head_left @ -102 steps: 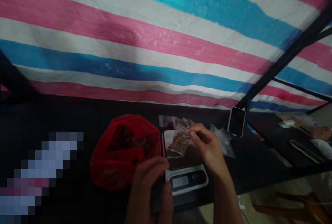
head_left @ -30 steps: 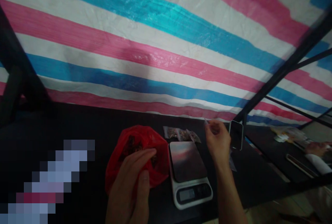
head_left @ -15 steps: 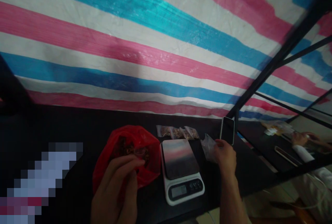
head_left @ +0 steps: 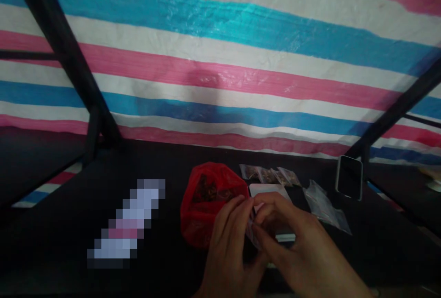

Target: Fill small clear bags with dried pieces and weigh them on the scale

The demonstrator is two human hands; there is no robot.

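Note:
My left hand [head_left: 229, 243] and my right hand [head_left: 296, 238] meet in front of the scale, fingers pinched on a small clear plastic bag [head_left: 254, 236] between them. Fingers hide most of that bag. Just left of them sits an open red plastic bag [head_left: 191, 217] holding brown, dried-looking pieces [head_left: 206, 188]. The white kitchen scale [head_left: 270, 190] is largely covered by my hands. Behind it lie several small clear packets [head_left: 268, 176] with brown contents. Flat clear bags [head_left: 324, 208] lie in a loose pile to the right of my right hand.
A phone [head_left: 349, 177] leans near the black frame post at the right. A blurred-out pale, pinkish object [head_left: 126, 224] lies on the black table [head_left: 161, 160] at left. Striped plastic sheeting [head_left: 220, 72] hangs behind, with slanted black bars [head_left: 70, 68] at both sides.
My right hand has come from the clear bags over to my left hand, bringing a bag. My left hand has left the red bag's opening. The view has turned left.

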